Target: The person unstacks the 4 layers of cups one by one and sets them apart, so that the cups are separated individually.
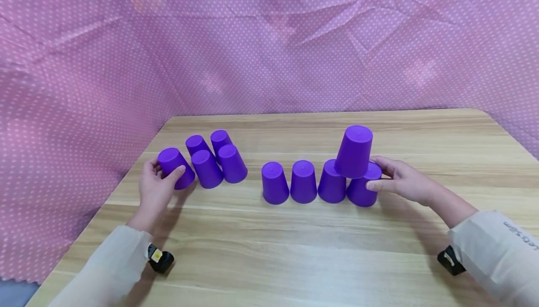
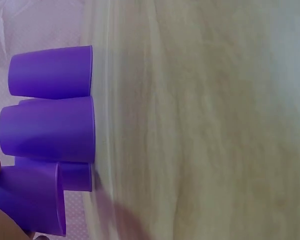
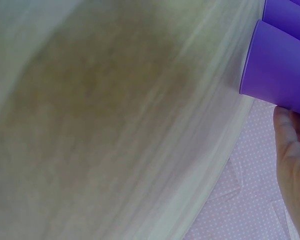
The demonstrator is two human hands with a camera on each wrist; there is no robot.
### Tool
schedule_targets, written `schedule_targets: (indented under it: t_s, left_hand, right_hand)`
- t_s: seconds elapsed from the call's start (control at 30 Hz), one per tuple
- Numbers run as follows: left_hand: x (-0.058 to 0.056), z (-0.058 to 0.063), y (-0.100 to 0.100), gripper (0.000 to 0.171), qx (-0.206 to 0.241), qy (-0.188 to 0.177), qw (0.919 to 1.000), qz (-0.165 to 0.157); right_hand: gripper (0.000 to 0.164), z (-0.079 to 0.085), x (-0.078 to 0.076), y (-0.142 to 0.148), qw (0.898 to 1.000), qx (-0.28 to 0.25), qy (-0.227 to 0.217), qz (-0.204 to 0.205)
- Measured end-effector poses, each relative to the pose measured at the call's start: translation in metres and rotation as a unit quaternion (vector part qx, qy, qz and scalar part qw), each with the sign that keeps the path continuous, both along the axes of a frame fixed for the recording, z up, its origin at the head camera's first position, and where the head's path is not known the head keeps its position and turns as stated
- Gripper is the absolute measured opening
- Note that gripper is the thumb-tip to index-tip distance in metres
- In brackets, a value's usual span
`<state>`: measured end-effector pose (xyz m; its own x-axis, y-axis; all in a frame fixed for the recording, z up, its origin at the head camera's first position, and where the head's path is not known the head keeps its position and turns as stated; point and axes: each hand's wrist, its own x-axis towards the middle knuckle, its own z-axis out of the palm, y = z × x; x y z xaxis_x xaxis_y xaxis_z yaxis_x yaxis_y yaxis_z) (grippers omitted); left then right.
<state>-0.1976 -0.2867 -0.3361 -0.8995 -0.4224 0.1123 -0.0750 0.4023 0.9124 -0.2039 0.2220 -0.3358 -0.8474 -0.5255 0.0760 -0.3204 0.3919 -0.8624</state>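
Observation:
At the left, my left hand grips an upside-down purple cup, thumb on the near side and fingers round the far side. In the left wrist view this held cup is tilted, its rim set back from the rim line of the cups beside it. My right hand holds the rightmost cup of a row, thumb in front and fingers behind. Another upside-down cup sits on top, bridging that cup and its neighbour. The right wrist view shows fingers against a cup.
Two more upside-down cups, one and another, continue the row leftward. Several cups cluster beside the left hand, including a front one and a back one. Pink dotted cloth hangs behind the wooden table.

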Motion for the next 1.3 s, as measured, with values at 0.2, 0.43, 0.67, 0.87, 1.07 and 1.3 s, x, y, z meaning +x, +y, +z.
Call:
schedule_targets:
  t_s: [0.2,0.43,0.67,0.87,1.07,1.3]
  left_hand:
    - [-0.002,0.002,0.004,0.065,-0.002,-0.006,1.0000,0.004]
    - [-0.010,-0.003,0.000,0.064,-0.003,-0.019,0.9998,0.008]
    - [-0.019,-0.014,-0.005,0.065,-0.008,-0.008,0.9999,-0.011]
    - [-0.035,-0.038,-0.021,0.067,-0.002,-0.008,0.9993,-0.037]
    - [-0.030,-0.029,-0.014,0.070,0.032,-0.035,0.9977,-0.048]
    - [-0.017,-0.009,-0.001,0.066,0.045,-0.055,0.9962,-0.049]
  right_hand:
    - [0.045,-0.002,-0.001,0.000,1.000,0.004,0.003,-0.003]
    - [0.049,-0.002,-0.001,0.001,1.000,0.015,-0.004,-0.009]
    - [0.047,-0.001,-0.002,0.001,1.000,0.013,-0.006,-0.008]
    - [0.048,-0.002,-0.002,0.001,1.000,0.011,-0.008,-0.005]
    - [0.047,-0.002,-0.002,0.002,1.000,0.015,-0.007,-0.005]
    - [0.045,-0.003,-0.002,0.002,1.000,0.013,-0.006,-0.006]
